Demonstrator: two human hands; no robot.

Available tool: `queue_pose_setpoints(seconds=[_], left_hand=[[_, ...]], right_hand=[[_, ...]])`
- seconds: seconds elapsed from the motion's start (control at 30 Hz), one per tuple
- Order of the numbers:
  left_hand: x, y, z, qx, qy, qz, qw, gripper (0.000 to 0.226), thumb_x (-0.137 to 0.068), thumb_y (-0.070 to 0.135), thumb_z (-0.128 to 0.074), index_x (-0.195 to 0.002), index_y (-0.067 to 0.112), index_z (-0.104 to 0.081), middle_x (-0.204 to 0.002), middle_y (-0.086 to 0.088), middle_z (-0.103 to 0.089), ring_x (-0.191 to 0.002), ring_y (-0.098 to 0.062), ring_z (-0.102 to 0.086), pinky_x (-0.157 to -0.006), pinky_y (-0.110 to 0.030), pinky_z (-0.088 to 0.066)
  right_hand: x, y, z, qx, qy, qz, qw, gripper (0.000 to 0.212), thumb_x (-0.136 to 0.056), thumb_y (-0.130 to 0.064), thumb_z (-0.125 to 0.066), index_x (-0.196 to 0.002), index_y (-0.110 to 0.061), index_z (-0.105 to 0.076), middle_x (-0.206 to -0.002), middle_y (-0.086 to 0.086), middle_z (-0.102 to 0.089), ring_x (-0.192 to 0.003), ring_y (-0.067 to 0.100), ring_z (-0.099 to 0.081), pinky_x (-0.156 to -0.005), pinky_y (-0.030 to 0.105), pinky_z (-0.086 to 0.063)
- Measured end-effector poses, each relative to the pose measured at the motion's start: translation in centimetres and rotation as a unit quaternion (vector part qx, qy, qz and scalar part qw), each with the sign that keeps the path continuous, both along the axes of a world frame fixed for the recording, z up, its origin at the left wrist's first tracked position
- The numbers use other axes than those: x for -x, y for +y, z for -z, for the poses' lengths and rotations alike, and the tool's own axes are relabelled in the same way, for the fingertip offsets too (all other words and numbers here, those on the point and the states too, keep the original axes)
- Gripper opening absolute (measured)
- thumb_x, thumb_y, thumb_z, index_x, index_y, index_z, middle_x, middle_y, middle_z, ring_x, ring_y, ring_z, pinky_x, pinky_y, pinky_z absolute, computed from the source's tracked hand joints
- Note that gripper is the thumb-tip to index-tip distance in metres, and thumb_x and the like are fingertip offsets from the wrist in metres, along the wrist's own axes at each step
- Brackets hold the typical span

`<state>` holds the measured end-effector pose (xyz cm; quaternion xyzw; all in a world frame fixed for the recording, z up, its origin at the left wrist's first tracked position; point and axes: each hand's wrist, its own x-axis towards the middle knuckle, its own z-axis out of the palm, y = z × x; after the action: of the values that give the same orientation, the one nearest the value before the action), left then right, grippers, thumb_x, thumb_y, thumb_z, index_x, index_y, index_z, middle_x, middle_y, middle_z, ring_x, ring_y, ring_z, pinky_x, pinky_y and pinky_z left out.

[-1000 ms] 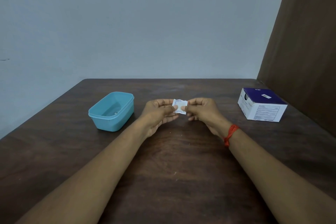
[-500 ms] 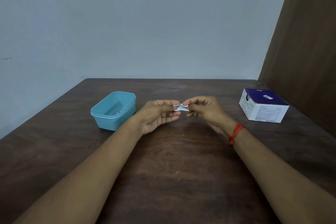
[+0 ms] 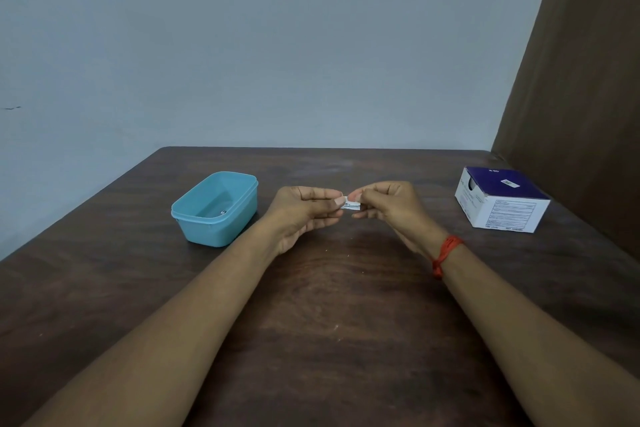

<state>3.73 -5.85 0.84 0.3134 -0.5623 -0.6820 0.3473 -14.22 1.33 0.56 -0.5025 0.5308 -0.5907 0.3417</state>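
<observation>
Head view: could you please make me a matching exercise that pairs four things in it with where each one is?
Things: 1 white packet; 2 blue tub; 3 purple-topped box; 4 red thread.
Places: A tied just behind the right hand; B on the table, left of the left hand; C pinched between both hands; D on the table, far right.
Pairs: 1-C, 2-B, 3-D, 4-A.

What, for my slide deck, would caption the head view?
A white packet pinched by left hand and right hand above a table, between blue tub and purple-topped box.
</observation>
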Motion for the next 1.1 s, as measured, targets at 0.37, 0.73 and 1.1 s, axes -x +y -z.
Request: queue_pose_setpoints(seconds=[0.37, 0.73, 1.1], left_hand=[[0.4, 0.1, 0.2, 0.073, -0.029, -0.067, 0.995, 0.031, -0.075, 0.003, -0.085, -0.103, 0.011, -0.076, -0.091, -0.010, -0.079, -0.088, -0.022, -0.077, -0.071, -0.027, -0.061], [0.6, 0.3, 0.0, 0.190, -0.122, -0.016, 0.974, 0.016, -0.082, 0.015, -0.082, -0.097, 0.011, -0.079, -0.087, -0.006, -0.079, -0.086, -0.020, -0.077, -0.081, -0.035, -0.062], [0.0, 0.3, -0.8, 0.066, -0.028, -0.028, 0.997, 0.024, -0.078, 0.004, -0.083, -0.100, 0.009, -0.075, -0.091, -0.011, -0.079, -0.083, -0.023, -0.077, -0.064, -0.025, -0.060]], right_hand=[[-0.4, -0.1, 0.5, 0.007, -0.019, 0.035, 0.999, 0.023, -0.079, 0.009, -0.077, -0.089, -0.011, -0.077, -0.079, 0.008, -0.075, -0.074, 0.017, -0.071, -0.069, 0.027, -0.061], [-0.5, 0.3, -0.4, 0.039, 0.059, 0.022, 0.997, 0.025, -0.084, 0.002, -0.075, -0.103, -0.014, -0.076, -0.089, 0.009, -0.076, -0.077, 0.014, -0.070, -0.074, 0.026, -0.060], [-0.5, 0.0, -0.2, 0.012, -0.007, 0.028, 0.999, 0.016, -0.082, 0.003, -0.078, -0.086, -0.011, -0.074, -0.074, 0.007, -0.076, -0.061, 0.016, -0.072, -0.061, 0.023, -0.059]])
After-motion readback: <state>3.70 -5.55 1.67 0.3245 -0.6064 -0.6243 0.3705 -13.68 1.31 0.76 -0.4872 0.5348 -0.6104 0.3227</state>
